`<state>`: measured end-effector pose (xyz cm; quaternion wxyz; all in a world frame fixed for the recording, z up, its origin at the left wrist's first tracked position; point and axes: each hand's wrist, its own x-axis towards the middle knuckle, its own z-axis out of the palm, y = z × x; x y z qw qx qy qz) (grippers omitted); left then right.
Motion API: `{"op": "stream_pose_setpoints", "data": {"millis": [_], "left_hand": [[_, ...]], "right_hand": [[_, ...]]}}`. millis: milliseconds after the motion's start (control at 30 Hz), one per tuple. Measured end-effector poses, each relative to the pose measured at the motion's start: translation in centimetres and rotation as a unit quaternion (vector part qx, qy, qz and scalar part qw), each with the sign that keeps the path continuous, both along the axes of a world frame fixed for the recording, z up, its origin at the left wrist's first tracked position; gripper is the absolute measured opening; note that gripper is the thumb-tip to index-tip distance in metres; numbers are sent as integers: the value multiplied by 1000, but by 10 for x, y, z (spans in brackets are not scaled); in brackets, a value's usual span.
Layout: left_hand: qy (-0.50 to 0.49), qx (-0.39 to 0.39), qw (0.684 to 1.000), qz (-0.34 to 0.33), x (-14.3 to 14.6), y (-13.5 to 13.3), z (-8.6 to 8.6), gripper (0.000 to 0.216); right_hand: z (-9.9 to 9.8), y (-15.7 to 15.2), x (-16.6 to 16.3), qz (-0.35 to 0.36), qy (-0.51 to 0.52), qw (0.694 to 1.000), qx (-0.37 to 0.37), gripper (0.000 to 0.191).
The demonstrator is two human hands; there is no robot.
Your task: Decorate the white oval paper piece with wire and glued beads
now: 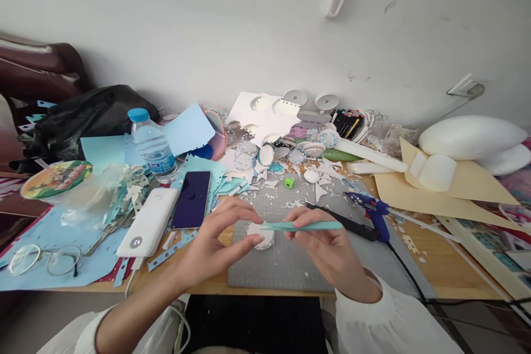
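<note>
My right hand point(321, 240) holds mint-green tweezers point(317, 225) level above the grey cutting mat point(282, 271), their tips pointing left. My left hand point(228, 232) is curved with thumb and forefinger apart, close by the tweezer tips. Whether a fingertip touches the tips, or something tiny sits there, I cannot make out. Below both hands a round white disc point(259, 239) with a rough edge lies on the mat, partly hidden by the left thumb and the tweezers.
Beyond my right hand lie a black-handled cutter point(352, 225) and a blue glue gun point(375, 210) with its cord. A phone point(191, 199), a white power bank point(148, 221) and a water bottle point(153, 146) stand left. Paper scraps point(327, 171) and a green cube point(289, 182) lie behind.
</note>
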<state>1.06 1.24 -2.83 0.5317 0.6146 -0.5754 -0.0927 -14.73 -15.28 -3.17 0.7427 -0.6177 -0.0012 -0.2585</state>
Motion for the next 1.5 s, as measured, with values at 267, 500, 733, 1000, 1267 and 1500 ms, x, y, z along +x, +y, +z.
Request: {"op": "stream_pose_setpoints", "data": {"millis": [267,500,733,1000,1267,1500], "left_hand": [[-56,-17,998,6,-3,-11,1,14],[-208,23,975,81,2,-10,-6,16],[-301,50,941,148,1,-16,-7,17],[-311,112,911,246,35,-17,-16,14],[-216,136,940,225,47,-30,-35,26],[-191,169,940,228,52,-45,-34,33]], "right_hand": [[-3,-1,-8,-86,2,983,-165,19],[-12,-5,-1,-125,-34,948,-291,27],[-20,-16,13,-106,-75,922,-365,37],[-22,-42,5,-172,-91,905,-379,40],[-32,-83,26,-313,16,910,-271,8],[-57,-98,56,-259,113,930,-235,10]]}}
